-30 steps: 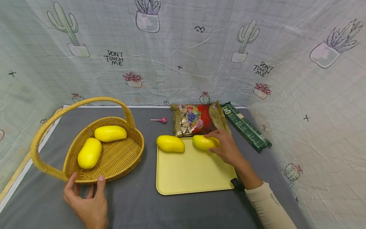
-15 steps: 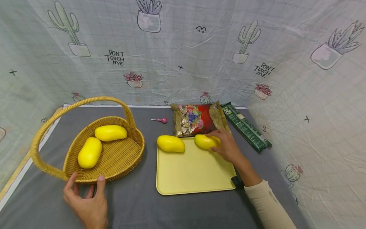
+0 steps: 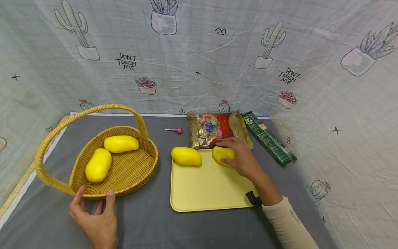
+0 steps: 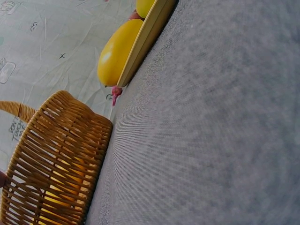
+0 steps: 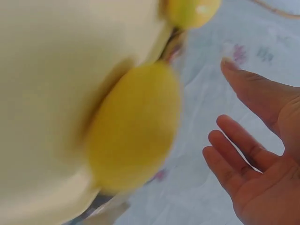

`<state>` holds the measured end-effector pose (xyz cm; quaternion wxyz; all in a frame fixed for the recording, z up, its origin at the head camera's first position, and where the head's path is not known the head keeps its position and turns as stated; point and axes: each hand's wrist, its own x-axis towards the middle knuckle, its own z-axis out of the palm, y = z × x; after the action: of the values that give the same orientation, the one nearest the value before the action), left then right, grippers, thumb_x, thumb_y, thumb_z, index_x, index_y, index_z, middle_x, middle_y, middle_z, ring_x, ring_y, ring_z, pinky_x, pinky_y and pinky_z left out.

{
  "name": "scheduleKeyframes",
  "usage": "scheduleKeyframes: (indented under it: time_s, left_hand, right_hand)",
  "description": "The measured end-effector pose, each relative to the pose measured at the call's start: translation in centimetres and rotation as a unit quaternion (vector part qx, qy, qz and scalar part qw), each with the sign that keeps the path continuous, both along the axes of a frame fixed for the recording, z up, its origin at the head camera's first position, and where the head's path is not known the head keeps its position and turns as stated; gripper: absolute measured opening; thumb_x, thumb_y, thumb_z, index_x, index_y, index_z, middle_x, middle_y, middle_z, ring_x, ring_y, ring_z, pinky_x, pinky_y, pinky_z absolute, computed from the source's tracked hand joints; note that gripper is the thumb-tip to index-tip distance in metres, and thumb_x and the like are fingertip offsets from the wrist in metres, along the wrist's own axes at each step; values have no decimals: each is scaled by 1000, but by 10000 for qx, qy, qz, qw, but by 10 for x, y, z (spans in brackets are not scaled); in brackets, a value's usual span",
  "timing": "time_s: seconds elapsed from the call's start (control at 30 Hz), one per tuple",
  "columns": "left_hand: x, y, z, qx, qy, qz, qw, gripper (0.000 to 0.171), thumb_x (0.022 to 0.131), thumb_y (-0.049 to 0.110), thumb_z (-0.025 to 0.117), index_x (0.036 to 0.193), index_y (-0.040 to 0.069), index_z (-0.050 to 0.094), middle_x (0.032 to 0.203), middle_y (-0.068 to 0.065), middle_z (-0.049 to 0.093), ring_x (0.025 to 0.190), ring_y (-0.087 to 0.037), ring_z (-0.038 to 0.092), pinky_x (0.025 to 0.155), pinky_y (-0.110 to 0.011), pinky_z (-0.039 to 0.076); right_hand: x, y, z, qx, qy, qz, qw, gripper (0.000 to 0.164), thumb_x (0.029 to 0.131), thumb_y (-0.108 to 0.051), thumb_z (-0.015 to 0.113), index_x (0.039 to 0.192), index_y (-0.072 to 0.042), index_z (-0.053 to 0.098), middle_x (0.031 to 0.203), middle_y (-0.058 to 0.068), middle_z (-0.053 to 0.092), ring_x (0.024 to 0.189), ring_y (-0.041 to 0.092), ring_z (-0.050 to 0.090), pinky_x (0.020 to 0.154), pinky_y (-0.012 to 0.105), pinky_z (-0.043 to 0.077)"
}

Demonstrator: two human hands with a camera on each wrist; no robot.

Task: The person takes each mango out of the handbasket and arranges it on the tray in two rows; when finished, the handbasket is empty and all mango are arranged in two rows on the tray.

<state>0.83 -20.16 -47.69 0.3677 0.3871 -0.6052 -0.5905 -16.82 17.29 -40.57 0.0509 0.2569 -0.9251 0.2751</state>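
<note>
My left hand point(image 3: 96, 221) holds the near rim of a wicker basket point(image 3: 132, 169), thumb and a fingertip at its edge. Inside the basket lie two yellow mangoes, one mango point(image 3: 121, 144) at the back and another mango point(image 3: 98, 165) in front of it. Over the yellow tray point(image 3: 208, 186), my right hand point(image 3: 244, 159) spreads its thumb and fingers around the right part of a mango point(image 3: 219, 154), hiding its end. In the right wrist view, a gap shows between this hand point(image 5: 262, 173) and the mango point(image 5: 136, 126). A further mango point(image 3: 186, 156) lies at the tray's back left corner.
Behind the tray lies a gold and red candy bag point(image 3: 214, 129), with a long green packet point(image 3: 267, 138) to its right. A pink lollipop point(image 3: 178, 130) sits between basket and bag. The basket's tall handle point(image 3: 90, 110) arches up, and a printed curtain point(image 3: 192, 52) hangs behind.
My right hand has shifted left over the mango, and its thumb and fingers stand wider apart. My left hand stays at the basket rim.
</note>
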Motion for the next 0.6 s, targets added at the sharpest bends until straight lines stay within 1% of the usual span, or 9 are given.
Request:
scheduleKeyframes:
  time_s: [0.17,0.23,0.4,0.43,0.6]
  left_hand:
    - [0,0,0,-35,-28,-39,10000,75,92,15,83,156,31,48,164,-1,26,155,-26,27,118,-49,43]
    - [0,0,0,-62,-56,-62,9999,75,92,16,83,156,31,47,164,-1,26,155,-26,26,118,-49,43]
    - [0,0,1,-80,-106,-91,9999,75,93,17,82,157,32,46,164,0,25,154,-25,25,118,-50,43]
    - [0,0,1,-87,-110,-91,9999,75,93,17,82,157,32,46,164,0,25,154,-25,25,118,-50,43]
    - [0,0,1,-160,-142,-75,9997,75,93,18,83,156,31,46,163,0,27,154,-25,27,115,-47,45]
  right_hand:
    - [3,-34,16,-211,120,130,9996,56,83,-15,93,135,-18,74,132,7,69,124,31,59,107,57,49]
    - [4,-49,22,-350,173,231,9990,56,83,-17,93,135,-19,74,132,5,69,123,29,60,107,56,50]
    - [4,-88,32,-696,337,762,9941,57,83,-22,93,136,-21,74,132,3,70,126,25,60,108,49,52]
    - [4,-96,33,-746,350,867,9928,57,83,-23,93,136,-21,73,132,3,70,126,24,60,106,47,53]
    - [4,-132,36,-787,419,1242,9882,59,84,-27,93,139,-23,72,136,2,69,128,22,59,104,45,53]
